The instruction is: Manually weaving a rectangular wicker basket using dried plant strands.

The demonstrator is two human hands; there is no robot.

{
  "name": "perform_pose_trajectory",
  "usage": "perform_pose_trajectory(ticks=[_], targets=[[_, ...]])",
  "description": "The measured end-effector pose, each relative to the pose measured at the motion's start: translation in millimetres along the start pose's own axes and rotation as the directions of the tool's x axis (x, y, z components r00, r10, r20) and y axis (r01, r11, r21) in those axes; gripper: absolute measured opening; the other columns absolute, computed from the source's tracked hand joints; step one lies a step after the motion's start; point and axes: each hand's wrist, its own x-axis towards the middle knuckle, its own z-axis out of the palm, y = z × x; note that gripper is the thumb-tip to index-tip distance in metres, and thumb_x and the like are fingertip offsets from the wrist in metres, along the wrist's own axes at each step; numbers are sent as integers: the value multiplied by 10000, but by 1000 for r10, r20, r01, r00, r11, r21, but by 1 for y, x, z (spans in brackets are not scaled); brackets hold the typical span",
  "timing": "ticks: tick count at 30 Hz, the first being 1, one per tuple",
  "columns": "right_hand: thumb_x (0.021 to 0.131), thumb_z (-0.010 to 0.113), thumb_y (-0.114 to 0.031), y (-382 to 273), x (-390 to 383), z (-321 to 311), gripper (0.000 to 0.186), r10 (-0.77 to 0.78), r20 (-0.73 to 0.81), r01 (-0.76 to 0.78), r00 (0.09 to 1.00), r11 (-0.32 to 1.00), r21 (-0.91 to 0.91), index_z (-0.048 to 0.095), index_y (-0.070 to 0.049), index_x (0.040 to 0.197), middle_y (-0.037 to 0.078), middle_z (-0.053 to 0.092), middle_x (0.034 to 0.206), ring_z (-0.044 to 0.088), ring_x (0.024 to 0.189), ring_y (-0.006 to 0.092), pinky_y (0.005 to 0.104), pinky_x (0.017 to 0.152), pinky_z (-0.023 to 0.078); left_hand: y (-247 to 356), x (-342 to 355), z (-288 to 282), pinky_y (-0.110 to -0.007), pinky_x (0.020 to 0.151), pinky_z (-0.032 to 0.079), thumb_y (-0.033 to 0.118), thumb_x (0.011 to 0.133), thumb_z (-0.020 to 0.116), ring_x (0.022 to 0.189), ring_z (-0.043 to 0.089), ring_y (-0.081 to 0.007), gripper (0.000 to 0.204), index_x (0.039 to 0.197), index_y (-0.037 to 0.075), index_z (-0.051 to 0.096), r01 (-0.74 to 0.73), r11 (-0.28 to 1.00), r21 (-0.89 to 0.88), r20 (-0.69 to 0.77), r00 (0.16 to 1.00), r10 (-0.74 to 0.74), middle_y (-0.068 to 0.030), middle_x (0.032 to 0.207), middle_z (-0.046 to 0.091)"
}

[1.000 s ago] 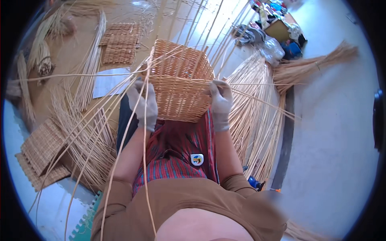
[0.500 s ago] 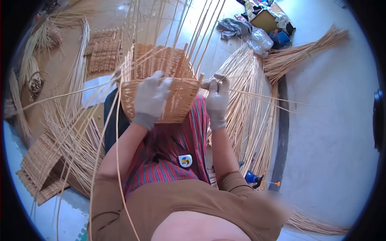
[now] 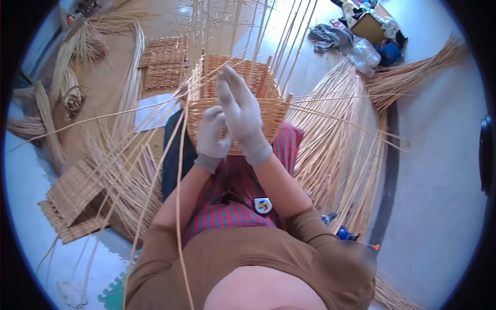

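Note:
A half-woven wicker basket [image 3: 274, 116] rests on my lap, with long upright stakes [image 3: 285, 44] rising from its far side. Loose strands fan out from its left and right corners. My right hand [image 3: 244, 116], in a pale glove, lies in front of the near wall, fingers stretched upward past the rim and nothing visible in them. Beside it, my gloved left hand [image 3: 213, 135] has its fingers curled in at the same wall. Whatever those fingers hold is hidden. The right hand covers part of the wall and rim.
Bundles of long reeds [image 3: 330, 119] spread on the floor to the right. Woven panels [image 3: 165, 62] lie at the far left, and another woven piece [image 3: 75, 194] at the near left. A cardboard box [image 3: 368, 28] and plastic bag [image 3: 364, 56] sit at the far right.
My right hand has left the basket's right corner and come to the middle of the near wall. My left hand has slid lower, its fingers more curled. The whole view has shifted.

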Motion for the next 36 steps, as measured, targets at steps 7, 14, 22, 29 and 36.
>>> perform_pose_trajectory(ticks=[7, 14, 22, 29, 36], targets=[[779, 885, -602, 56, 103, 75, 1284, 474, -295, -470, 830, 878, 89, 260, 204, 1559, 358, 457, 1543, 500, 1438, 385, 368, 1150, 435, -42, -4, -78, -539, 786, 560, 328, 838, 840, 926, 697, -433, 634, 1413, 190, 611, 187, 826, 533, 33, 970, -241, -211, 1190, 697], [878, 828, -498, 67, 77, 83, 798, -9, -364, 1, 931, 1000, -23, 582, 47, 1406, 242, 667, 1258, 662, 1149, 317, 409, 965, 526, -66, 6, -86, -506, 725, 534, 337, 793, 905, 810, 694, -402, 767, 1448, 195, 531, 112, 882, 457, 121, 975, -187, -174, 1119, 716], [979, 760, -371, 27, 60, 77, 439, -97, -179, 68, 979, 984, -163, 691, -66, 1287, 165, 728, 1023, 716, 1001, 272, 385, 842, 554, -77, -9, -85, -474, 835, 581, 295, 963, 773, 1043, 724, -347, 599, 1486, 151, 522, 262, 882, 392, 186, 916, -355, -137, 1255, 698], [1080, 618, -233, 46, 8, 7, 216, -54, -107, 118, 993, 611, 783, 640, -58, 1205, 81, 711, 1105, 699, 1054, 244, 426, 983, 594, -91, -4, -77, -461, 716, 529, 375, 767, 933, 781, 662, -304, 684, 1283, 101, 578, 573, 738, -356, 206, 819, -536, -97, 905, 678], [1095, 612, -171, 96, -23, -68, 170, 41, -198, 42, 979, 917, 398, 687, -32, 1157, 84, 746, 1026, 735, 1012, 191, 349, 905, 624, -49, -3, -71, -421, 785, 578, 7, 967, 699, 853, 722, -335, 167, 1118, 78, 679, -149, 956, 253, 8, 988, 153, -125, 946, 733]])
